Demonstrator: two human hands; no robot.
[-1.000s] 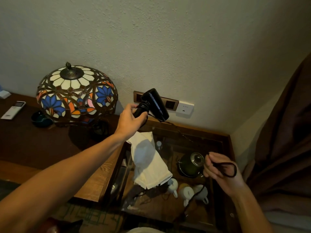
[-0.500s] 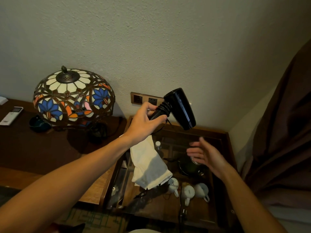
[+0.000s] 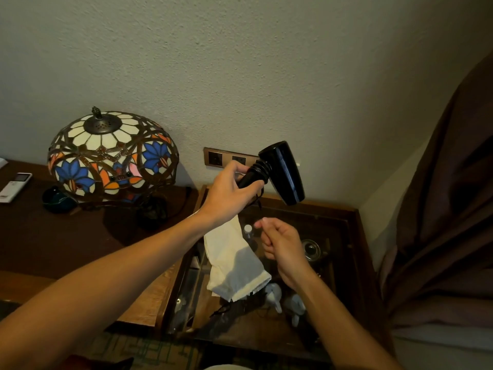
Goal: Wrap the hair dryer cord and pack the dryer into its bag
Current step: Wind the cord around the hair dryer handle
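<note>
The left hand point(image 3: 229, 190) fingers are curling round the hair dryer point(image 3: 277, 172) handle, holding it up with the cord point(image 3: 260, 169) coiled just above them. Below, the right hand point(image 3: 282, 241) fingers are curling loosely, pinching nothing visible. The white bag point(image 3: 234, 263) is hanging under the left hand, above the glass-topped bench point(image 3: 346, 217).

No legible text, brand or numbers anywhere in frame. Remote control point(image 3: 14, 186) at far left edge has a small screen & buttons, but markings too small/blurry to read. Wall socket plate point(image 3: 229, 158) at frame center and black hair dryer point(image 3: 282, 172) just right of it show no readable label.
</note>
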